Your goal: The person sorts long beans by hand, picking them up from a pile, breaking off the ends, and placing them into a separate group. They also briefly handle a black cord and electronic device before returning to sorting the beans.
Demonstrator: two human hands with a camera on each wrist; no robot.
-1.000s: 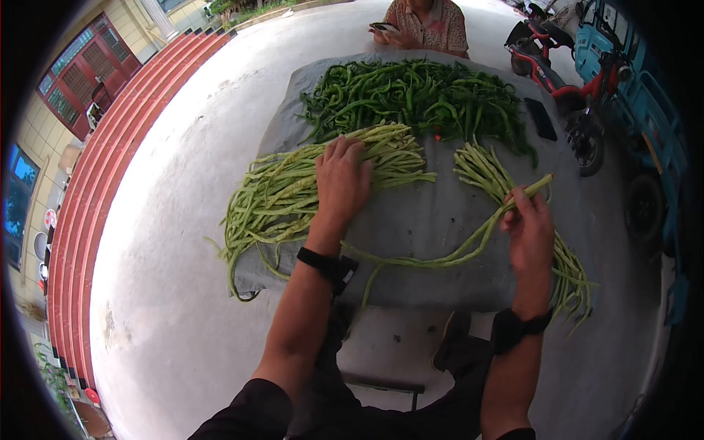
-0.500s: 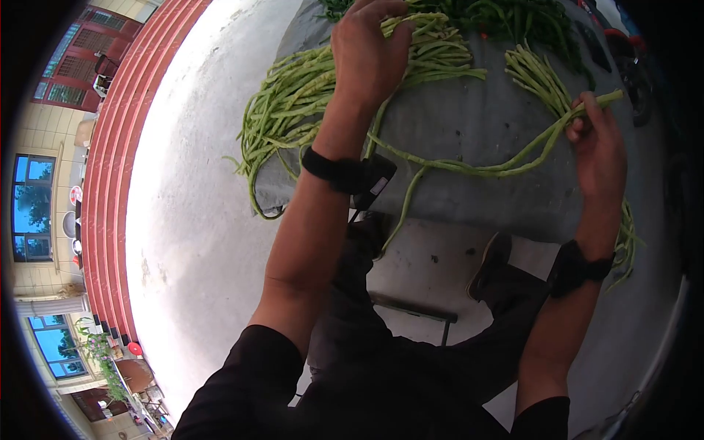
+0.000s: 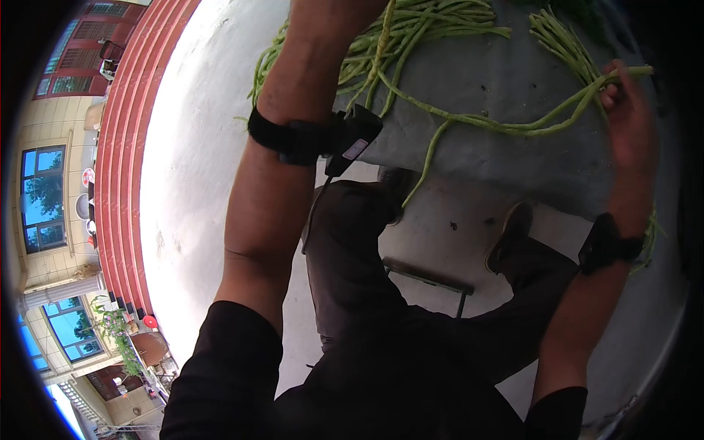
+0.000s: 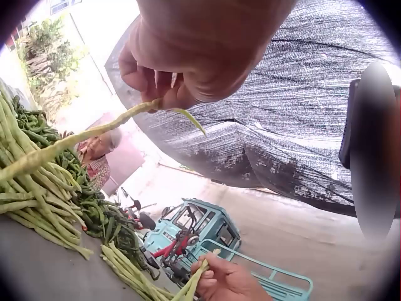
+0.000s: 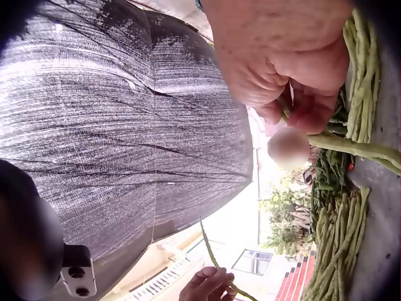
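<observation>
The left hand (image 4: 188, 56) pinches a single long bean (image 4: 75, 141) near its tip between thumb and curled fingers. In the head view only that arm's wrist shows, at the top edge of the frame, with the bean (image 3: 383, 44) running down from it. The right hand (image 3: 632, 117) is closed round the ends of a small bunch of long beans (image 3: 513, 125), fingers wrapped about the stems near the right edge of the grey cloth (image 3: 513, 66). From that grip the bunch trails leftward across the cloth in a shallow curve, some pods drooping over its near edge. So the beans lie strung between the two hands: one end gripped at the right, the loose ends reaching toward the left arm.

Behind the left hand sits the main pile of long beans (image 3: 433, 22) at the far part of the cloth. A second, thinner row (image 3: 565, 44) lies just beside the right hand, toward the far right corner.
</observation>
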